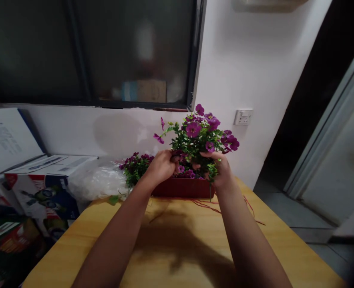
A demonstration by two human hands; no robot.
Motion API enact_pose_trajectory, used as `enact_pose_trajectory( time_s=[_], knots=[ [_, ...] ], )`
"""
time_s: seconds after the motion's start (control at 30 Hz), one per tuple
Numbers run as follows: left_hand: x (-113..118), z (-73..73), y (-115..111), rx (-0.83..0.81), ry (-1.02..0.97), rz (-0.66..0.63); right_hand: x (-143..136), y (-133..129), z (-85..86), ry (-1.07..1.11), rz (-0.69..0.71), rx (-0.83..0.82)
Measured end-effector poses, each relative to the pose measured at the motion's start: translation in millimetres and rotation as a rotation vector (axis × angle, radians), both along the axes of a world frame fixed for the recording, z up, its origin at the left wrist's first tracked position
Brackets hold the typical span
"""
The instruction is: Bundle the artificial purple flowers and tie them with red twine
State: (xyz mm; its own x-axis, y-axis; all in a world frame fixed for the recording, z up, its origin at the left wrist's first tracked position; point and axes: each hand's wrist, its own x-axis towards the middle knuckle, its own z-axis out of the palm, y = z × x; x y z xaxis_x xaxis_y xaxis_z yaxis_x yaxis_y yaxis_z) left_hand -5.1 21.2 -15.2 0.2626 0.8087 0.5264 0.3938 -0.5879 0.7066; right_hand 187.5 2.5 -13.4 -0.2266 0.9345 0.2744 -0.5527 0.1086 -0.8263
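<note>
A bunch of purple flowers (pixel 196 134) with green leaves is held up above a dark red box (pixel 184 188) on the table. My right hand (pixel 220 168) is closed round the bunch's lower part on its right side. At the lower left of the bunch, my left hand (pixel 165 166) pinches among the stems and leaves; its fingertips are partly hidden. More purple blossoms (pixel 189 174) show inside the box, below the bunch. Another clump of purple flowers (pixel 136 166) lies left of the box, beside my left hand.
Clear plastic wrapping (pixel 100 180) lies at the table's left edge. Thin reddish strings (pixel 207 205) lie before the box and to its right. Printed cartons (pixel 45 192) are stacked on the left. The wooden table (pixel 171 240) meets a white wall with a socket (pixel 243 117).
</note>
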Motion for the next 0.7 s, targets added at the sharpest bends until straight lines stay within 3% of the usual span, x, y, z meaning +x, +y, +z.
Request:
enact_pose_trajectory(
  time_s=[0.27,0.47,0.7],
  knots=[
    [-1.3,3.3,1.3,-0.073,-0.238,0.01,-6.4,-8.9,3.2,-0.068,0.032,-0.106],
    [1.0,15.0,-9.9,-0.132,-0.418,0.017,-11.5,-5.6,-2.2,0.035,0.005,-0.044],
    [4.5,20.3,-23.6,-0.164,-0.63,-0.126,-14.5,-2.7,-2.9,0.214,0.076,0.079]
  ],
)
